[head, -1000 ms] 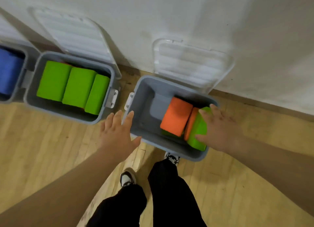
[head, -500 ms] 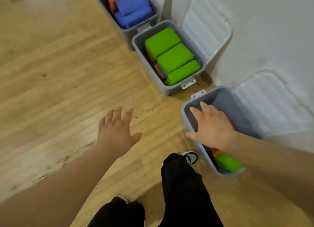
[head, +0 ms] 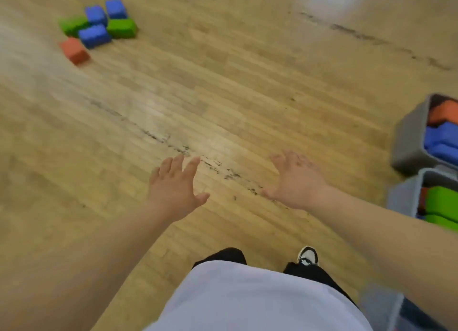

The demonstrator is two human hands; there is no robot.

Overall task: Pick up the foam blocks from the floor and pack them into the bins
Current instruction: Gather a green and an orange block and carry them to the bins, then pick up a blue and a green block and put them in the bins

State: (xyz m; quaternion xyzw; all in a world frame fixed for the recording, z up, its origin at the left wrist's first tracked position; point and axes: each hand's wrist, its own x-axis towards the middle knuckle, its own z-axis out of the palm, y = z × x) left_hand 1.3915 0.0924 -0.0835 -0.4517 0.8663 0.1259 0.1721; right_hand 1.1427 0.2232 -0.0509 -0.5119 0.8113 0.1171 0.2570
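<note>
Far off at the upper left, 6 loose foam blocks [head: 95, 34] lie bunched on the wooden floor [head: 247, 83]: 3 blue, 2 green and 1 orange-red block [head: 74, 51] at the near-left edge of the bunch. Blur softens them, so I cannot tell which ones touch. Between that bunch and the person runs a wide stretch of floorboards, crossed by dark scuff streaks [head: 178, 147].

The left hand [head: 173, 187] hangs over the floor, fingers straight and close together, thumb out, holding nothing. The right hand [head: 295, 179] is level with it and well apart, fingers spread and loose, also holding nothing. Below them a white shirt [head: 260, 298] hides most of the dark trousers, and 1 shoe [head: 307, 255] peeks out.

At the right edge 2 grey bins stand side by side, both cut off by the frame. The farther bin [head: 409, 137] shows orange and blue blocks. The nearer bin [head: 404, 199] shows green ones and is partly behind the right forearm. A grey shape [head: 381, 303] in the bottom right corner is too smeared to identify.
</note>
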